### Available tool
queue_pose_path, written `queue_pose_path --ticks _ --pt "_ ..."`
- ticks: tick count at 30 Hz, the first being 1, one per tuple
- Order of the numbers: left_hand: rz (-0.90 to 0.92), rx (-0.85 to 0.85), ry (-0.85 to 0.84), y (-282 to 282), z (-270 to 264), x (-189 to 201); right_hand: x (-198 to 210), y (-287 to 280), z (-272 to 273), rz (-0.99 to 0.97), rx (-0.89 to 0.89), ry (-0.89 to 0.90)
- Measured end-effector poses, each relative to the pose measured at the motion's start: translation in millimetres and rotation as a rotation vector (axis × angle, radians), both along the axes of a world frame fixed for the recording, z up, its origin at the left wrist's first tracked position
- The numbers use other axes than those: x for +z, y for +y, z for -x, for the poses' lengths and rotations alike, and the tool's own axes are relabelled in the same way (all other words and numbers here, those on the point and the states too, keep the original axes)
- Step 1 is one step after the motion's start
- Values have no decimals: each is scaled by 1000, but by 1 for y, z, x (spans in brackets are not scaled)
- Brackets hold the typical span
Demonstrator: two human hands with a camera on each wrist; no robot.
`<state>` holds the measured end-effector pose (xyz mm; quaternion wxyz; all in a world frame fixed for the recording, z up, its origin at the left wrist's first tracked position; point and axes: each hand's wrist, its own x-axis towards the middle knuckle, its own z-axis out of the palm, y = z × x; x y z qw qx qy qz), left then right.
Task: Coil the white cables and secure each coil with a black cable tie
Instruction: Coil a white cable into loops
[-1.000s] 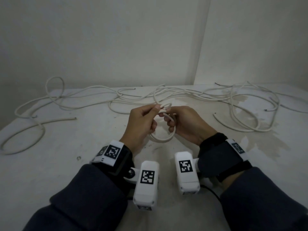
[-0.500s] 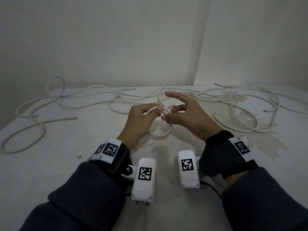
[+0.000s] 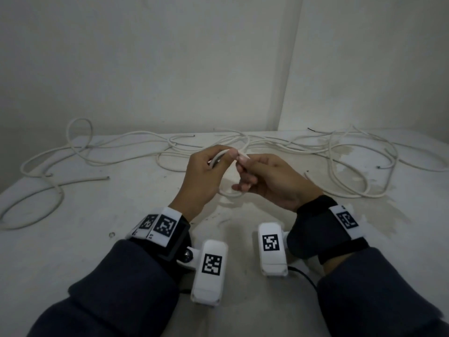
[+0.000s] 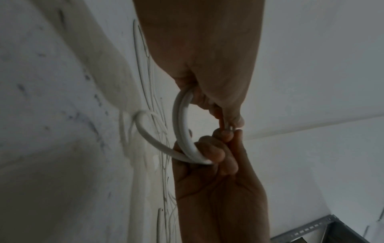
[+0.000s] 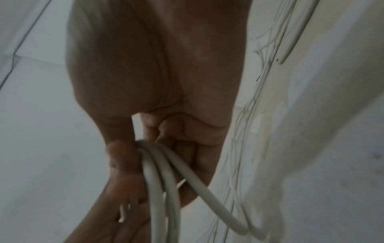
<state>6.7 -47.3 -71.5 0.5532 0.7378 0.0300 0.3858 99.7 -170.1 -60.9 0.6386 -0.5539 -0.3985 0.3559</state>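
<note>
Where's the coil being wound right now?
Head view, centre: the small white coil hangs above the table, pinched between the left hand and right hand, in front of the loose cables.

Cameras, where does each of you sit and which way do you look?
Head: on the person's head, looking forward and down at the table, both sleeves, left hand and right hand.
Left wrist: along the left hand toward the right hand.
Right wrist: along the right hand toward the left hand's fingers.
All share the white coil.
</note>
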Motion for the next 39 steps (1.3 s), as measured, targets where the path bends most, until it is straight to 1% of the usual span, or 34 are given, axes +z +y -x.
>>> queue_pose_path --ticks 2,4,5,6,8,9,11,12,14,16,18,20,24,25,27,29,31,34,36,37,39 --pt "43 18 14 -1 0 0 0 5 4 -39 7 105" --pt "98 18 79 -1 1 0 0 8 5 -66 -18 152" --pt "158 13 144 0 0 -1 0 8 4 -85 -45 189" --pt "256 8 230 0 0 -2 1 7 2 -110 -75 239" --pt "511 8 423 2 -1 -5 3 5 -2 -166 -125 338" --pt "583 11 515 3 0 -7 4 4 -3 -190 -138 377" --pt "593 18 646 4 1 -9 3 3 -4 -215 -143 430" --pt "591 19 656 2 2 -10 3 3 -4 -219 -142 447" --pt "634 18 595 2 0 -12 3 4 -3 -225 -146 474" --pt "695 35 484 2 -2 -15 2 6 -3 -224 -186 493" --pt "757 69 363 3 -2 -17 -1 8 -4 -200 -271 486" --pt "764 44 260 2 -1 -17 -5 11 -5 -155 -361 444" --pt "513 22 151 -1 2 -13 -11 13 -9 -76 -463 336" --pt "470 7 125 -2 3 -12 -12 13 -10 -71 -466 321" --pt "441 -24 84 -3 3 -12 -12 12 -10 -56 -444 293" --pt "459 -66 73 -4 3 -12 -12 13 -8 -27 -388 258" --pt "515 -139 80 -3 3 -13 -11 13 -6 -6 -336 239" --pt "540 -188 137 -3 1 -12 -9 9 -5 24 -271 226" --pt "561 -199 168 -5 1 -9 -9 7 -4 76 -223 182" --pt "549 -188 179 -5 1 -8 -9 6 -4 101 -201 155" --pt "459 -151 212 -4 0 -7 -7 5 -2 137 -158 111"
